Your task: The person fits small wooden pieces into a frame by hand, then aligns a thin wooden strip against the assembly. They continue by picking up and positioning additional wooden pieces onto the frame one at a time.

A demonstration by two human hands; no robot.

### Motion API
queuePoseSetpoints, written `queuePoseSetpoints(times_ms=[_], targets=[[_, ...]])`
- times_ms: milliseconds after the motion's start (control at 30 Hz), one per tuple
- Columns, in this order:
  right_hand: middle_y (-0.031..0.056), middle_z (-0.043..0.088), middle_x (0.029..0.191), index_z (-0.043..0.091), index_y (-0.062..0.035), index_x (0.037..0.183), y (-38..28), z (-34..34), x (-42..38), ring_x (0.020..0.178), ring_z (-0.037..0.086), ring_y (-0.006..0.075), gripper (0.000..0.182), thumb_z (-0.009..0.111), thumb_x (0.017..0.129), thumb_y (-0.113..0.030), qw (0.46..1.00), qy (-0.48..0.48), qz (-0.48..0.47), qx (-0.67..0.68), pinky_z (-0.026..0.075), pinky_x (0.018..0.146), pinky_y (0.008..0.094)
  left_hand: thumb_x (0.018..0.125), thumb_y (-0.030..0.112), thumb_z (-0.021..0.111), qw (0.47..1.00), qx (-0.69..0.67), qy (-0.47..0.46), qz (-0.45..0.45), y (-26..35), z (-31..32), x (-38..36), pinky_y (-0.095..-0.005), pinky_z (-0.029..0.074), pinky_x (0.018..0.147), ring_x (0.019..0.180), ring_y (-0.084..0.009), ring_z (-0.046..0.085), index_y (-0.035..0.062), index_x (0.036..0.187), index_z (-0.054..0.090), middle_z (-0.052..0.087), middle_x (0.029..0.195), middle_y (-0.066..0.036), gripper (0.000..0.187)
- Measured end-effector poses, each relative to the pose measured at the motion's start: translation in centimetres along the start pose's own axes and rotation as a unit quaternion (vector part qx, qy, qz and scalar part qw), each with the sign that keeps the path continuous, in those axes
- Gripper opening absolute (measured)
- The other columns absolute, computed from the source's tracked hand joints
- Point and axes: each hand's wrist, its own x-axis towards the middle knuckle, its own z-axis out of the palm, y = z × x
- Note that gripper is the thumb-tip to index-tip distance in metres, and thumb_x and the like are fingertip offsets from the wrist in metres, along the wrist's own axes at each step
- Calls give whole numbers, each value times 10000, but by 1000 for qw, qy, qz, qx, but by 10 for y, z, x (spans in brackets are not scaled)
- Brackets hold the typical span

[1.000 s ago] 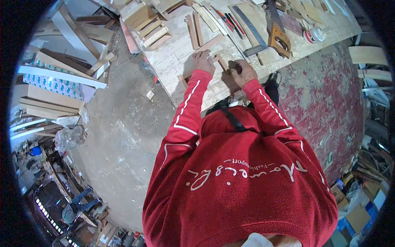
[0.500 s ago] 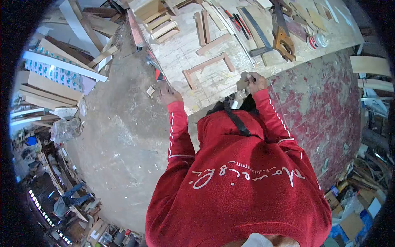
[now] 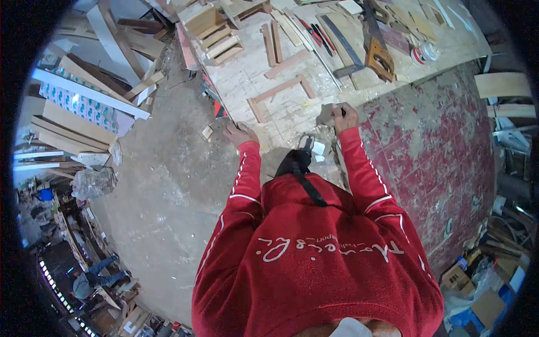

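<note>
My left hand (image 3: 241, 135) is at the near left corner of the wooden worktable (image 3: 292, 121), its fingers loosely apart with nothing plainly in them. At the table's front edge, my right hand (image 3: 346, 117) has its fingers curled round something small and dark that I cannot make out. Between and beyond the hands, several reddish wood strips (image 3: 281, 90) lie in a three-sided U shape. Another reddish strip (image 3: 286, 63) rests behind them, close to a pair of longer upright-lying strips (image 3: 272, 42).
On the table's right lie a handsaw (image 3: 379, 59), a dark try square (image 3: 351, 68) and a can (image 3: 425, 53). A slatted wooden piece (image 3: 219, 42) stands at the back left. Stacked boards (image 3: 78, 132) fill the far left. A person (image 3: 84, 285) is at lower left.
My body has shifted back from the table, showing a foot and white scraps below its edge. My left hand has moved slightly right and down; my right hand has shifted slightly left.
</note>
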Motion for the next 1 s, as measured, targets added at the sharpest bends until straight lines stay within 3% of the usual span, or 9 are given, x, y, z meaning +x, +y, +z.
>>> queuePoseSetpoints(times_ms=[267,333,400,433,500,767,867,933,1000], targets=[[166,613,751,615,-9,799,13,16,-13,703,595,286,205,609,750,-208,997,46,-7,-54,464,673,352,798,99,480,999,15,7,-27,14,-7,6,-489,346,819,953,-445,411,-77,1128,403,423,992,-291,382],[173,616,794,615,-17,822,5,18,-14,736,603,285,198,607,744,-199,998,32,10,-61,466,695,348,798,84,468,998,-37,3,-49,16,-10,7,-486,340,812,950,-445,412,-69,1149,389,419,999,-292,391],[96,608,708,610,-13,877,4,28,-8,649,568,171,154,581,779,-128,992,57,-71,-84,457,628,294,798,77,466,997,-49,-6,-61,17,-13,8,-485,338,811,950,-443,412,-65,1159,382,417,1003,-288,397],[96,608,708,610,-13,877,1,30,-5,649,568,171,154,581,779,-128,992,59,-72,-87,457,628,294,797,71,464,995,-60,-17,-72,18,-13,8,-484,336,811,950,-442,412,-60,1169,376,415,1008,-284,404],[170,624,856,595,-36,948,-4,33,-1,790,613,278,233,583,752,-163,995,48,-49,-77,471,739,347,797,67,465,994,-87,-15,-71,17,-13,9,-481,337,808,947,-440,413,-57,1170,375,413,1006,-279,403],[149,607,934,568,-35,1027,-11,52,18,832,599,251,305,593,740,-135,990,31,-69,-119,466,750,322,785,43,476,974,-172,-15,-143,12,-12,9,-466,334,815,932,-423,412,-50,1148,387,415,972,-251,386],[150,601,942,563,-38,1038,-15,53,17,844,592,247,321,596,737,-144,991,22,-51,-121,462,759,319,774,71,497,981,-150,-45,-114,-2,-14,13,-480,317,827,945,-418,411,-42,1129,403,418,964,-238,384],[151,598,947,562,-38,1040,-7,53,24,850,589,249,328,598,733,-148,994,22,-27,-104,459,765,321,754,103,526,980,-108,-139,-90,-8,-24,27,-478,313,838,982,-412,409,-34,1107,421,425,1003,-239,393],[79,597,895,552,-82,1069,12,54,30,805,563,177,362,615,714,-120,985,36,-37,-166,452,757,290,742,121,539,987,-103,-114,-54,-8,-27,42,-481,317,837,1001,-402,407,-17,1102,433,428,1037,-227,400]])
